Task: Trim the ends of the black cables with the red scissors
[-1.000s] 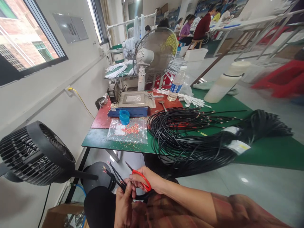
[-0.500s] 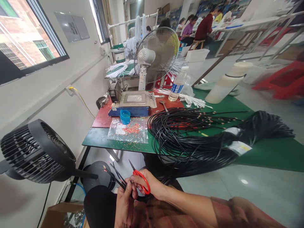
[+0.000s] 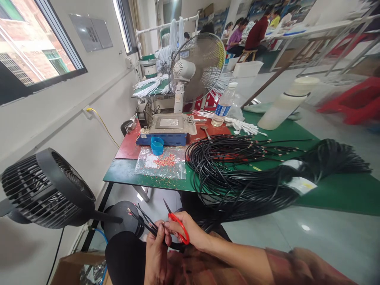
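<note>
My left hand (image 3: 154, 253) pinches a small bunch of black cable ends (image 3: 141, 215) over my lap, their stripped tips pointing up and left. My right hand (image 3: 190, 233) holds red-handled scissors (image 3: 177, 225), blade tips pointing up, right beside the cable ends. The held cables lead up to a large coil of black cables (image 3: 237, 170) lying on the green table (image 3: 124, 172) ahead and hanging over its front edge.
A black fan (image 3: 44, 190) stands at my left. On the table are a bag of red terminals (image 3: 162, 162), a blue cup (image 3: 156, 145), a blue-based machine (image 3: 166, 128), a white fan (image 3: 196, 67), a water bottle (image 3: 222, 107) and a white roll (image 3: 285, 105). People sit far behind.
The view has shifted slightly. My hands, the scissors and the cable ends have stayed almost in place over my lap.
</note>
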The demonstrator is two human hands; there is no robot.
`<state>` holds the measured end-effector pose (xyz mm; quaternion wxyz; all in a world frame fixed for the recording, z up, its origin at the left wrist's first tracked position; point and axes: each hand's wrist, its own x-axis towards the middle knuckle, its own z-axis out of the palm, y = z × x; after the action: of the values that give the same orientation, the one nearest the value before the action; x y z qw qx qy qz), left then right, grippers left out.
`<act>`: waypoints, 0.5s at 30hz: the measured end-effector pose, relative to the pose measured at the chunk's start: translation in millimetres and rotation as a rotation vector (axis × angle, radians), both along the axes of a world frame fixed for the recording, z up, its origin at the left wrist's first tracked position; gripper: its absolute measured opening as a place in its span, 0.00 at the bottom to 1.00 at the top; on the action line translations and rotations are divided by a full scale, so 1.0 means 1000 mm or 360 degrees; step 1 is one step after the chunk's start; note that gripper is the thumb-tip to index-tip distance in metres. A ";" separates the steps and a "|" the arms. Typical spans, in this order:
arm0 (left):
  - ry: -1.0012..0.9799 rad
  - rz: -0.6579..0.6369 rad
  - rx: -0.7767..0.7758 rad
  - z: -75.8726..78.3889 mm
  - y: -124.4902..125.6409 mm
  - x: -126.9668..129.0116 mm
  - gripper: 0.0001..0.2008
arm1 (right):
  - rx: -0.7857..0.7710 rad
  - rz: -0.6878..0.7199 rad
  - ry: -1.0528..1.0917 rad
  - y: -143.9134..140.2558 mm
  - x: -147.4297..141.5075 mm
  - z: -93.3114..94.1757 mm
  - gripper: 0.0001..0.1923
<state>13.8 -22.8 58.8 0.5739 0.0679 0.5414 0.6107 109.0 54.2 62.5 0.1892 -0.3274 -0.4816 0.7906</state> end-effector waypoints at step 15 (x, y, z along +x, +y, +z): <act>-0.0048 -0.0153 0.0084 -0.003 -0.002 -0.002 0.12 | -0.0072 -0.0058 0.0055 0.011 0.001 -0.010 0.23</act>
<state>12.2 -24.4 55.5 0.6086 0.0998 0.5126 0.5974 109.6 65.3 52.2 0.2045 -0.3267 -0.4542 0.8032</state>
